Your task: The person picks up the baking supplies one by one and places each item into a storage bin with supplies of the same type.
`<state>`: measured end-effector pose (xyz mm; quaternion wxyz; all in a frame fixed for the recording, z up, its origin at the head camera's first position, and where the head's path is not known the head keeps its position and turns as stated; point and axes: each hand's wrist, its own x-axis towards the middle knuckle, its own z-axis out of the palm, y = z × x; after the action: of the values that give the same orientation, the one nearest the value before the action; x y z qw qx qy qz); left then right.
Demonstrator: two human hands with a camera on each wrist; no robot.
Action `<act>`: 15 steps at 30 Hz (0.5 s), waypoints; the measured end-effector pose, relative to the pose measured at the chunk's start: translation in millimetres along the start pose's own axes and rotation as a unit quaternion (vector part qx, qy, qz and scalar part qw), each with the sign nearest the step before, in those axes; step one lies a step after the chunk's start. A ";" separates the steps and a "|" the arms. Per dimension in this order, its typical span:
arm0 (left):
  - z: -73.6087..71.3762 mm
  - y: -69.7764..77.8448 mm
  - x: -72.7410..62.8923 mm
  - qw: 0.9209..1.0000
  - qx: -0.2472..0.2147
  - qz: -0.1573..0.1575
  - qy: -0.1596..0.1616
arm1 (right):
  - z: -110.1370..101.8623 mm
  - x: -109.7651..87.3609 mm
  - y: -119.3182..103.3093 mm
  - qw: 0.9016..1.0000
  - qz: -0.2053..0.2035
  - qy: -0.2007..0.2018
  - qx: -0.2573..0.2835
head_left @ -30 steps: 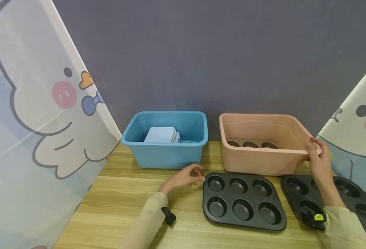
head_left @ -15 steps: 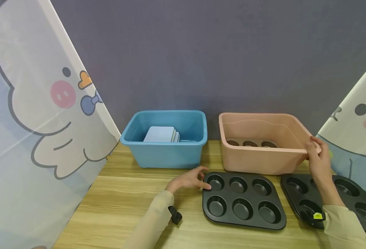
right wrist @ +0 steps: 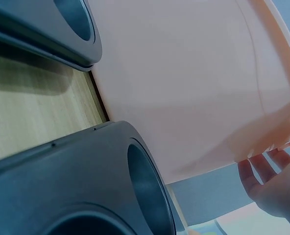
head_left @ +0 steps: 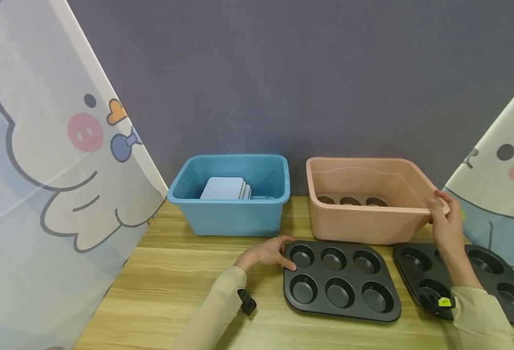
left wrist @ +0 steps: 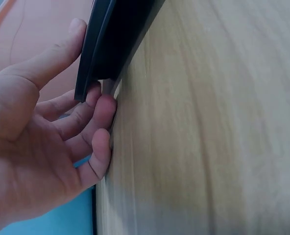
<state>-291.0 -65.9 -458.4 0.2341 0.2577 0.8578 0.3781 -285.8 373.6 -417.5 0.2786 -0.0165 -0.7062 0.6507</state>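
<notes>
My left hand (head_left: 267,252) pinches the left edge of a black six-cup muffin pan (head_left: 321,274) lying on the table. In the left wrist view the thumb (left wrist: 61,56) lies against the pan's top face, while the curled fingers reach under its rim (left wrist: 88,58). My right hand (head_left: 449,226) grips the right front corner of a pink plastic bin (head_left: 362,226), thumb on the rim. Inside that bin, part of a brownish muffin pan (head_left: 363,198) shows; the front wall hides the rest.
A second black muffin pan (head_left: 497,281) lies at the right, partly under my right forearm. To the left stands a blue bin (head_left: 232,218) with pale blue square containers (head_left: 222,188) inside. A grey wall panel rises behind, and cartoon-printed cloths flank the wooden table (head_left: 151,291).
My left hand has moved right from beside the black pan to its left edge and closed its thumb and fingers on it. The right hand keeps its hold on the pink bin.
</notes>
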 end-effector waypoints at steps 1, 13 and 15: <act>0.2 0.6 -0.3 1.000 -0.003 0.003 0.000 | -0.2 0.4 0.1 1.000 0.000 0.000 0.001; 4.0 1.0 0.5 1.000 0.009 -0.003 0.021 | -0.2 1.1 -1.3 1.000 0.008 0.003 -0.019; 4.0 1.5 -0.7 1.000 0.015 -0.006 0.019 | -0.3 -0.3 -1.3 1.000 0.009 0.001 -0.004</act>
<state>-287.7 -63.3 -459.5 0.2162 0.2487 0.8691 0.3689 -284.9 373.6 -416.5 0.2737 -0.0244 -0.7086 0.6499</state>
